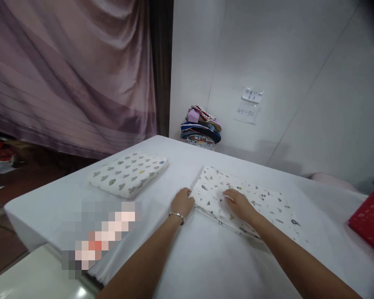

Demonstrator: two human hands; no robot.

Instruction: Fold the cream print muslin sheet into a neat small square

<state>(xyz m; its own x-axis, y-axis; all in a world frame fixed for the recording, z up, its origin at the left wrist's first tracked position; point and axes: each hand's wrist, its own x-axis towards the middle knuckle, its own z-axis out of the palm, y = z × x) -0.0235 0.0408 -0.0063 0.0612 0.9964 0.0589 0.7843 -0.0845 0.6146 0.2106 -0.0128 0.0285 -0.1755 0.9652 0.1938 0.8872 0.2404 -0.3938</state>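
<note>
A white cloth [264,203] printed with small plants and dark motifs lies folded in layers on the white-covered table. At its left corner, my left hand [183,201], with a bracelet at the wrist, is closed on the edge. My right hand [240,202] rests on the upper face of the cloth, fingers bent and the thumb a little apart; no fold is visibly gripped in it. Farther left lies a second folded cloth [129,172], white with grey cloud-like shapes, and neither hand touches it.
A stack of folded fabrics [201,126] stands beyond the table's far edge by the wall. On the right is a red object [369,220]. A pinkish curtain [81,74] hangs at left. Pixelation covers a patch at the front left, near a pale glossy surface [28,274].
</note>
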